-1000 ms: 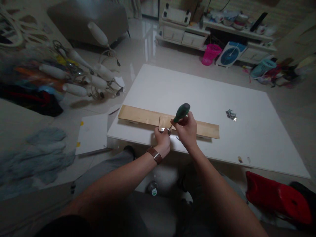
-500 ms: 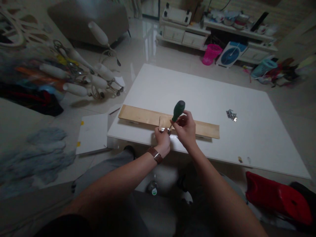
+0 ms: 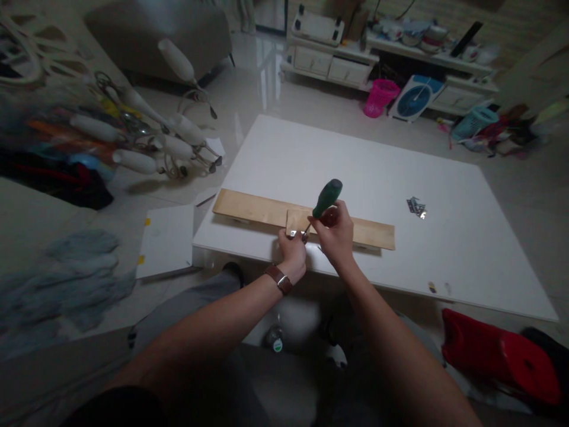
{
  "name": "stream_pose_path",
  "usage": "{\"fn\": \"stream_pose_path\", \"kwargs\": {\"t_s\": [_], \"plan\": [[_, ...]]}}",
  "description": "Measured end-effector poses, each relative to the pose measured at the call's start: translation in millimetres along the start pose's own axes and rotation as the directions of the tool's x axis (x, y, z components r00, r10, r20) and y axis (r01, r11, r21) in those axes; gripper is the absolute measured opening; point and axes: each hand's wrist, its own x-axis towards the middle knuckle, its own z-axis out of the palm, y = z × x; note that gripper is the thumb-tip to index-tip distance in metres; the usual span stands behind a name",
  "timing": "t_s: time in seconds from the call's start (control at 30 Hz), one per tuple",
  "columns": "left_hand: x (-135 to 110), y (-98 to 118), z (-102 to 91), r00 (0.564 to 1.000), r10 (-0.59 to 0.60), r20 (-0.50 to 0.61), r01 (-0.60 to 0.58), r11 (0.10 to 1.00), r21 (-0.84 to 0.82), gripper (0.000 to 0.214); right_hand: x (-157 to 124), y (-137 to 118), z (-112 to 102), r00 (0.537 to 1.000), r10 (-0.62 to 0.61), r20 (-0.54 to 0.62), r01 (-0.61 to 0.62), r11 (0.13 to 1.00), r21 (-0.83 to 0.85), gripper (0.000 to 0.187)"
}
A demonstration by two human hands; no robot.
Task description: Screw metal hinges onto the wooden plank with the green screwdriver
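A long pale wooden strip (image 3: 249, 209) lies across the near part of a white board (image 3: 355, 166). My right hand (image 3: 336, 236) is closed round a green-handled screwdriver (image 3: 326, 198), whose tip points down-left at a small metal piece (image 3: 294, 233) at the strip's near edge. My left hand (image 3: 293, 255), with a brown watch strap on the wrist, is closed and pinches at that metal piece beside a small upright wooden block (image 3: 294, 221).
Several small metal brackets (image 3: 416, 206) lie on the board to the right. A red plastic stool (image 3: 502, 356) sits at the lower right. A white panel (image 3: 165, 240) and a lamp with white shades (image 3: 146, 136) lie on the floor to the left.
The screwdriver handle has swung a little, from tilted right to more upright and back to tilted right. Both hands stay at the same spot on the strip.
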Motion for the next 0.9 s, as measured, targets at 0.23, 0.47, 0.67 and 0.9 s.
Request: {"fn": "stream_pose_path", "kwargs": {"t_s": [0.23, 0.47, 0.67, 0.9], "plan": [[-3, 6, 0.3, 0.997, -0.068, 0.03, 0.07, 0.996, -0.058, 0.024, -2, -3, 2, 0.998, -0.043, 0.056, 0.04, 0.998, 0.047, 0.031], [-3, 7, 1.1, 0.997, -0.079, 0.013, 0.079, 0.997, -0.019, 0.023, 0, -3, -1, 1.0, -0.007, -0.011, 0.007, 0.999, -0.031, 0.035], [-4, 8, 1.4, 0.998, -0.068, 0.016, 0.068, 0.997, -0.031, 0.023, -3, -4, 2, 0.997, -0.031, 0.066, 0.028, 0.998, 0.05, 0.04], [-7, 14, 1.9, 0.994, -0.108, 0.032, 0.109, 0.993, -0.052, 0.024, -2, -5, 1, 0.997, -0.04, 0.072, 0.035, 0.997, 0.068, 0.029]]}}
